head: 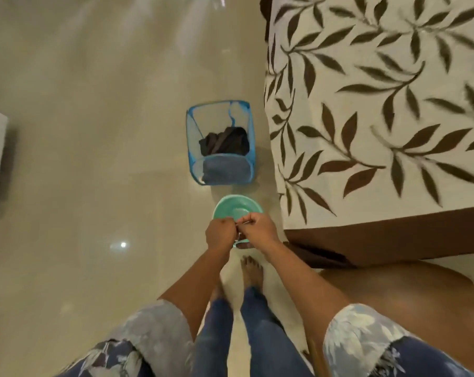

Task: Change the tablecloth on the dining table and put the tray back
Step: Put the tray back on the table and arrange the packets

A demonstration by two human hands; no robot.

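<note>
Head view — round tray [236, 208]; hollow up

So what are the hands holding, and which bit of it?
The green tray: the left hand and the right hand both grip its near edge, side by side.

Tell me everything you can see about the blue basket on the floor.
The basket is a soft, boxy hamper of see-through blue mesh with brighter blue edging. It stands upright, open-topped, on the glossy floor, beside the leaf-patterned tablecloth and beyond the green tray. A crumpled dark cloth lies in its bottom. Nothing else appears to touch it.
</note>
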